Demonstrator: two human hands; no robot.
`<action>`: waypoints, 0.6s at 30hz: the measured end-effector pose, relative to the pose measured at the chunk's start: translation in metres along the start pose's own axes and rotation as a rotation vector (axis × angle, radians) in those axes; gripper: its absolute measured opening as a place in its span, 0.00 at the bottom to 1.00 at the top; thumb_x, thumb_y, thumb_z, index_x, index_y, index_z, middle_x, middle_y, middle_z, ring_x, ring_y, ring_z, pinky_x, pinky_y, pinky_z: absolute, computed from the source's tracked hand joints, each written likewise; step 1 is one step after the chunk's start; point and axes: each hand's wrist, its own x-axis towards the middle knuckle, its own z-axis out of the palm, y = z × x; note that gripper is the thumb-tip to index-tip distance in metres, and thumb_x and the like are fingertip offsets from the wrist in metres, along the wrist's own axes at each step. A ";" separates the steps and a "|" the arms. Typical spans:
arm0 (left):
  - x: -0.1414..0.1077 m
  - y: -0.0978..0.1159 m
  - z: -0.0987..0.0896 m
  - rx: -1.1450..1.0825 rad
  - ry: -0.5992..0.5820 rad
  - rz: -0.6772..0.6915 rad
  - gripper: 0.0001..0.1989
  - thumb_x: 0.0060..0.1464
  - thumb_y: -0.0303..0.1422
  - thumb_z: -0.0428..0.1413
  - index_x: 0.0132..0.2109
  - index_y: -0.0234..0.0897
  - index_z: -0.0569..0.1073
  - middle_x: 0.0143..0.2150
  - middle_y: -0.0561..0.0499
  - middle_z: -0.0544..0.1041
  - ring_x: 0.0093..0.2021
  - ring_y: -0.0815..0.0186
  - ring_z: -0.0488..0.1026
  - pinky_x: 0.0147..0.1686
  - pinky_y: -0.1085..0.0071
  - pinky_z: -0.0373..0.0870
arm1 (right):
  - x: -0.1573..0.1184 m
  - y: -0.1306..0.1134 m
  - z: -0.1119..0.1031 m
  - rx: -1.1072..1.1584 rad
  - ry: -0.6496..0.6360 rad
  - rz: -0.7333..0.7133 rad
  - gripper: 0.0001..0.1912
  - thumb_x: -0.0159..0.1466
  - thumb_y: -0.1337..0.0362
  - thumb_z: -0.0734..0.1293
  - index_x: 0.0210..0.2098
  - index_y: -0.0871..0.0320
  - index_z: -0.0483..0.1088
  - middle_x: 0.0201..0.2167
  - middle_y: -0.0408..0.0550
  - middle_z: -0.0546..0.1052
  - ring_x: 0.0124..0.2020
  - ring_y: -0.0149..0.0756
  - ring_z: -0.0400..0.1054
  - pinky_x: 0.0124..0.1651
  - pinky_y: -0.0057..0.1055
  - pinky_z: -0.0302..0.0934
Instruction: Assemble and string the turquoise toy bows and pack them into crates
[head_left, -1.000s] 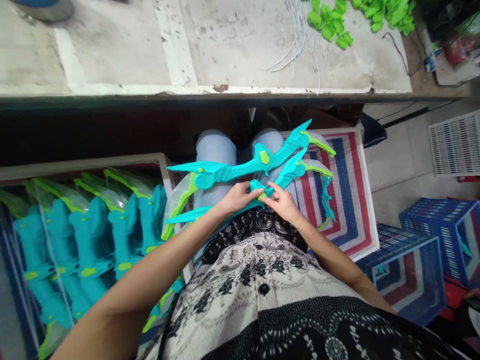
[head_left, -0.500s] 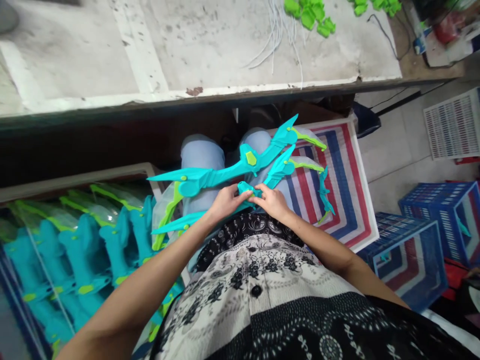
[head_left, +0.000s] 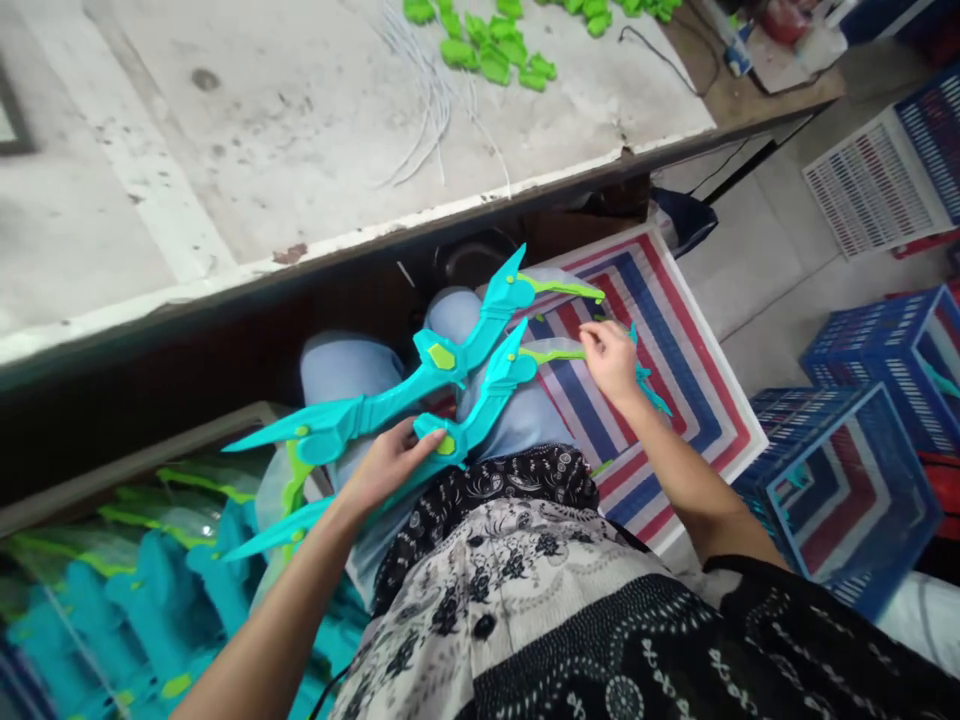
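Two turquoise toy bows with lime-green parts lie across my lap, one beyond the other. My left hand point(head_left: 394, 462) is wrapped round the middle of the nearer toy bow point(head_left: 487, 400), its thumb by the green centre piece. The farther toy bow point(head_left: 390, 395) rests untouched. My right hand point(head_left: 613, 362) is closed in a pinch at the outer end of the nearer bow's green arm point(head_left: 553, 355), covering its tip. What those fingers hold, if anything, is hidden. Small turquoise pieces point(head_left: 651, 385) show just past that hand.
A crate point(head_left: 694, 260) lined with striped sheeting stands at my right. On my left, another crate holds several turquoise bows point(head_left: 161, 590). The worktable point(head_left: 300, 130) carries green pieces point(head_left: 495, 50) and white cords point(head_left: 427, 110). Blue crates point(head_left: 847, 480) stand farther right.
My right hand has left the nearer bow's centre and moved right to its green arm. My left hand stays at the centre. The camera view has shifted and tilted.
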 end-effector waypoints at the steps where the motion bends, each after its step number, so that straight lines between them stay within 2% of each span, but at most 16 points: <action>1: -0.001 0.001 0.001 0.051 0.011 -0.024 0.31 0.46 0.64 0.51 0.34 0.38 0.71 0.30 0.48 0.75 0.33 0.55 0.73 0.33 0.64 0.68 | 0.007 0.007 -0.004 -0.027 0.022 -0.057 0.12 0.67 0.63 0.61 0.38 0.57 0.77 0.39 0.54 0.79 0.43 0.44 0.71 0.50 0.41 0.64; 3: -0.006 0.006 0.006 0.146 0.090 -0.082 0.30 0.46 0.61 0.52 0.39 0.37 0.72 0.27 0.48 0.74 0.31 0.53 0.73 0.32 0.63 0.68 | 0.017 0.008 -0.004 -0.034 -0.021 -0.221 0.12 0.67 0.65 0.61 0.39 0.57 0.77 0.39 0.54 0.78 0.45 0.45 0.69 0.52 0.43 0.64; 5: -0.018 0.012 0.016 0.156 0.280 -0.081 0.30 0.47 0.56 0.55 0.47 0.35 0.72 0.32 0.44 0.77 0.38 0.49 0.76 0.36 0.60 0.70 | 0.024 -0.007 0.006 -0.004 -0.132 -0.399 0.13 0.68 0.66 0.60 0.41 0.57 0.77 0.39 0.53 0.78 0.46 0.44 0.68 0.53 0.43 0.63; 7: -0.036 0.018 0.028 0.037 0.480 -0.040 0.27 0.49 0.51 0.57 0.49 0.35 0.73 0.42 0.40 0.79 0.46 0.49 0.76 0.42 0.60 0.72 | 0.031 -0.032 0.027 0.017 -0.247 -0.534 0.14 0.69 0.65 0.59 0.44 0.57 0.77 0.44 0.54 0.77 0.50 0.44 0.67 0.57 0.44 0.62; 8: -0.047 0.020 0.035 -0.079 0.520 -0.059 0.24 0.50 0.49 0.58 0.46 0.35 0.74 0.44 0.40 0.79 0.47 0.51 0.76 0.42 0.62 0.74 | 0.035 -0.046 0.039 0.015 -0.310 -0.588 0.14 0.69 0.65 0.60 0.48 0.58 0.76 0.48 0.55 0.76 0.54 0.45 0.65 0.60 0.45 0.60; 9: -0.056 0.022 0.041 -0.238 0.492 -0.127 0.21 0.52 0.48 0.58 0.44 0.35 0.74 0.44 0.40 0.79 0.44 0.53 0.77 0.39 0.64 0.75 | 0.038 -0.060 0.053 0.004 -0.379 -0.639 0.16 0.68 0.64 0.62 0.52 0.58 0.74 0.53 0.56 0.74 0.59 0.47 0.62 0.64 0.48 0.56; 10: -0.064 0.023 0.047 -0.440 0.406 -0.239 0.18 0.53 0.45 0.59 0.42 0.34 0.75 0.42 0.40 0.79 0.40 0.56 0.77 0.35 0.66 0.75 | 0.041 -0.073 0.068 -0.019 -0.454 -0.685 0.19 0.67 0.63 0.64 0.57 0.58 0.71 0.58 0.58 0.70 0.63 0.49 0.58 0.67 0.51 0.52; 12: -0.073 0.022 0.056 -0.894 0.174 -0.489 0.14 0.56 0.40 0.60 0.42 0.32 0.75 0.40 0.41 0.80 0.35 0.60 0.78 0.28 0.71 0.74 | 0.045 -0.096 0.094 -0.097 -0.597 -0.742 0.31 0.62 0.64 0.70 0.64 0.59 0.64 0.65 0.61 0.62 0.66 0.54 0.53 0.69 0.56 0.46; 14: -0.071 0.017 0.063 -1.256 0.032 -0.642 0.11 0.60 0.36 0.58 0.41 0.30 0.74 0.38 0.40 0.81 0.33 0.64 0.79 0.28 0.74 0.75 | 0.045 -0.113 0.113 -0.188 -0.686 -0.729 0.38 0.59 0.69 0.72 0.67 0.59 0.60 0.67 0.66 0.57 0.64 0.57 0.57 0.66 0.57 0.50; 16: -0.061 0.009 0.070 -1.442 0.055 -0.656 0.12 0.63 0.35 0.56 0.34 0.30 0.74 0.30 0.43 0.79 0.26 0.70 0.75 0.24 0.79 0.72 | 0.043 -0.125 0.120 -0.245 -0.712 -0.682 0.39 0.57 0.73 0.71 0.67 0.60 0.60 0.67 0.68 0.56 0.59 0.56 0.62 0.61 0.53 0.58; 18: -0.047 0.000 0.076 -1.490 0.177 -0.541 0.14 0.60 0.36 0.59 0.30 0.30 0.73 0.24 0.48 0.75 0.21 0.73 0.70 0.20 0.81 0.68 | 0.041 -0.132 0.118 -0.245 -0.728 -0.653 0.37 0.57 0.74 0.70 0.65 0.58 0.63 0.66 0.67 0.57 0.57 0.54 0.65 0.58 0.50 0.61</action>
